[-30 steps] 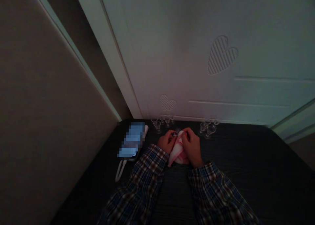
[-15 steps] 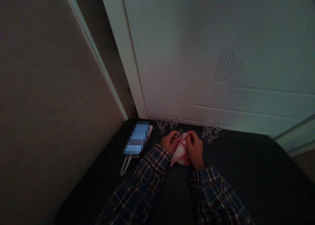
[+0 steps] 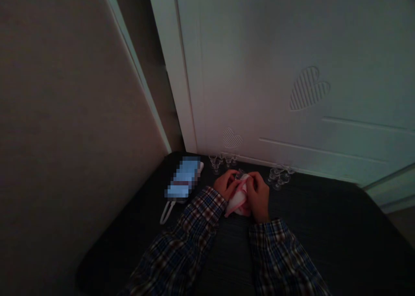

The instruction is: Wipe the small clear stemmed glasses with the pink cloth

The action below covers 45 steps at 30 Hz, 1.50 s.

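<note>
Between my hands hangs a pink and white cloth (image 3: pixel 239 199), bunched at the top with its lower edge loose. A small clear glass (image 3: pixel 240 173) peeks out above the cloth, mostly hidden by fingers and fabric. My left hand (image 3: pixel 226 184) is closed around this glass at the cloth's left side. Pinched into the cloth from the other side is my right hand (image 3: pixel 258 194), its fingers curled and partly hidden.
Several small stemmed glasses (image 3: pixel 215 163) stand at the back left of the dark table (image 3: pixel 324 227), with another group (image 3: pixel 278 177) to the right of my hands. A phone (image 3: pixel 183 178) with a white cable lies at left. A white panel with hearts (image 3: pixel 308 88) rises behind.
The view has turned slightly, so the background sits further right. My hands stay at the cloth; the left fingers have shifted a little and cover the glass differently.
</note>
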Motion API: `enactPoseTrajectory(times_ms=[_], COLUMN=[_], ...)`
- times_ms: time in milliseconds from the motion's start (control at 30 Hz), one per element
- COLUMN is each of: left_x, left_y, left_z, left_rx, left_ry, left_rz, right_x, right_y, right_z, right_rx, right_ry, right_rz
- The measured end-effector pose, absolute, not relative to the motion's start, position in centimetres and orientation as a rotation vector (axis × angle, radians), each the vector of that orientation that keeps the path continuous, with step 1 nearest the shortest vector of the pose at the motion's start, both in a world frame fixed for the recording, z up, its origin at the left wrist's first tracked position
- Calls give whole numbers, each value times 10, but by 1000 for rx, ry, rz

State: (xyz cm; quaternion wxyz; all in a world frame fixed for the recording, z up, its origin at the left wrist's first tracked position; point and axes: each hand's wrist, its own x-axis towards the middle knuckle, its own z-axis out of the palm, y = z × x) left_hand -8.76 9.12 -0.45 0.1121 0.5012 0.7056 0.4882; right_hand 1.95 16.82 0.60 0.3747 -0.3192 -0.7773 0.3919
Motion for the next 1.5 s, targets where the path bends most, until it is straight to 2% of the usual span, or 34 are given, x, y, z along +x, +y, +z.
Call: enactPoseTrajectory(times_ms=[1500], left_x=[-87], left_y=[92], left_z=[-4], left_rx=[1541], left_ry=[2163], left_rz=[1469], right_x=[17], right_y=[165], right_z=[7], right_rx=[-731], right_ry=[-2178], right_rz=[953])
